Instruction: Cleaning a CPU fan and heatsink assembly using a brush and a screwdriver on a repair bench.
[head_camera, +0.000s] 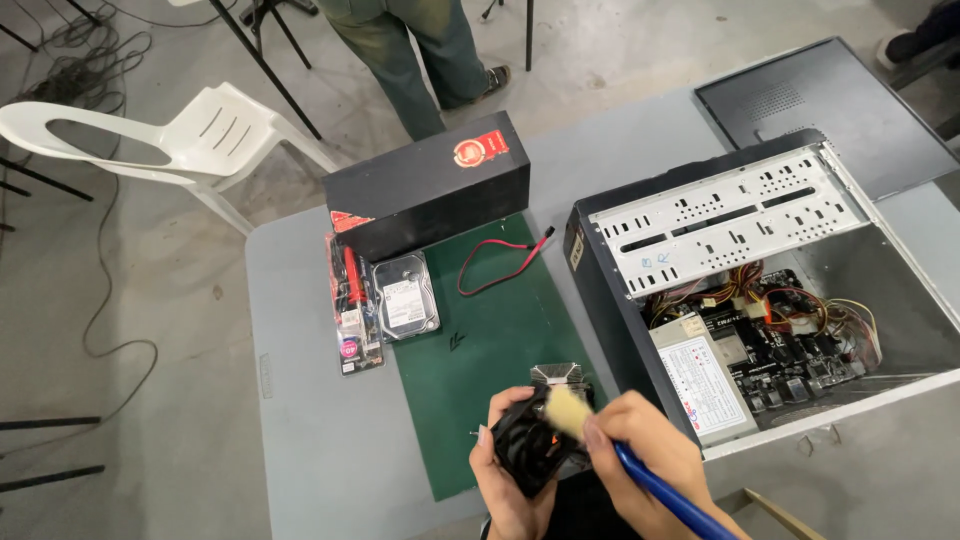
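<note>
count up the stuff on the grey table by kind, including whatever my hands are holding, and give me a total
Cooler fan, in left hand: 1
Blue-handled brush, in right hand: 1
Open computer case: 1
Case side panel: 1
Hard drive: 1
Black box: 1
Packaged screwdriver set: 1
Red cable: 1
Green mat: 1
Total: 9

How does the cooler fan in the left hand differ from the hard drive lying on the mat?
The cooler fan is black, held tilted above the green mat in the left hand, with the brush from the right hand on it. The hard drive is silver with a white label, lies flat at the mat's edge and is untouched. Both are out of the open computer case.
</note>
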